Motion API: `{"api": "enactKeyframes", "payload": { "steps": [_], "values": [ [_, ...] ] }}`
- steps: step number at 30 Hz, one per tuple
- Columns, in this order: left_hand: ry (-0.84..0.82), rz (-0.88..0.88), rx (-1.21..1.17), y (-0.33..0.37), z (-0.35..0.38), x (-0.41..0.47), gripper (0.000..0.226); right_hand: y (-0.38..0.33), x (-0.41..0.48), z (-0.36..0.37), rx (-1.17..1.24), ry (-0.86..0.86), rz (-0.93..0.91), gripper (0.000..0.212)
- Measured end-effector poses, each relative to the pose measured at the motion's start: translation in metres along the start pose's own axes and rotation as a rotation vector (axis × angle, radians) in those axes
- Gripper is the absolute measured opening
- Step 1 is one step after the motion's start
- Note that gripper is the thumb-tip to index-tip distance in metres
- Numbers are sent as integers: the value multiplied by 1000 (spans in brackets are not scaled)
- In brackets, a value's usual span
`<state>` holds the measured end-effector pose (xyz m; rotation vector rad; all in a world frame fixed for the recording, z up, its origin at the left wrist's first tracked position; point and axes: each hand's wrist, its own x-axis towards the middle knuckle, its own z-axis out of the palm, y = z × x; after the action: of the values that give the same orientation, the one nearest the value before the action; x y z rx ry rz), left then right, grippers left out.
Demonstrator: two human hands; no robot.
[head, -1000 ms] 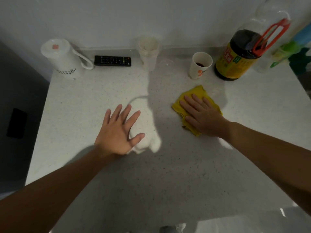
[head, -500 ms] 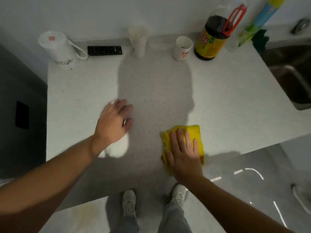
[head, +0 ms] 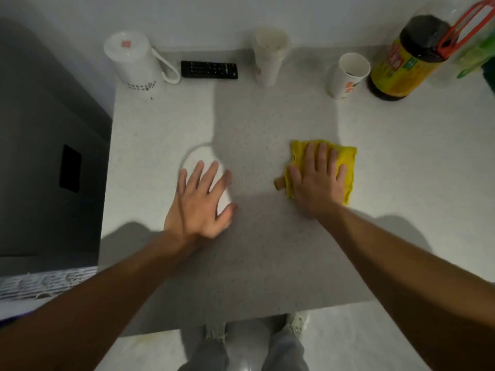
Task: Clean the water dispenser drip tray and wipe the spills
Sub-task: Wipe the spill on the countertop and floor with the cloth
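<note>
A white oval drip tray [head: 195,156] lies flat on the pale speckled counter [head: 267,116], left of centre. My left hand [head: 198,204] rests palm-down on it with the fingers spread, covering its near half. To the right, a yellow cloth [head: 347,159] lies on the counter. My right hand [head: 316,180] presses flat on the cloth, fingers apart. A small brown tab [head: 280,183] sticks out at the cloth's left edge. No water dispenser is in view.
Along the back wall stand a white jug [head: 134,62], a black remote [head: 209,70], stacked white cups [head: 270,54], a paper cup [head: 348,76] and a large dark bottle with an orange handle [head: 407,57]. The counter ends near my feet and drops off at the left.
My right hand has slid the yellow cloth from the counter's front edge back toward the middle. The left hand's fingers have spread over the tray. The camera has shifted left, hiding the sink.
</note>
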<state>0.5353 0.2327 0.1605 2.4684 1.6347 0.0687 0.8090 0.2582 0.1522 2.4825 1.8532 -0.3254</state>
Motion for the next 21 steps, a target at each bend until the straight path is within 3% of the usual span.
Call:
{"api": "enactKeyframes", "payload": {
  "steps": [7,13,17,21],
  "values": [
    [0,-2,4,-7,12,4,78,5,107,-18,-118,-57,-410,86],
    [-66,-40,36,-7,8,1,76,28,41,-21,-169,-100,-653,81],
    [-94,-61,47,1,2,0,77,56,-65,-3,-101,-77,-632,72],
    [-164,-54,-14,1,-8,0,81,63,-166,20,-20,-84,-413,72]
  ]
}}
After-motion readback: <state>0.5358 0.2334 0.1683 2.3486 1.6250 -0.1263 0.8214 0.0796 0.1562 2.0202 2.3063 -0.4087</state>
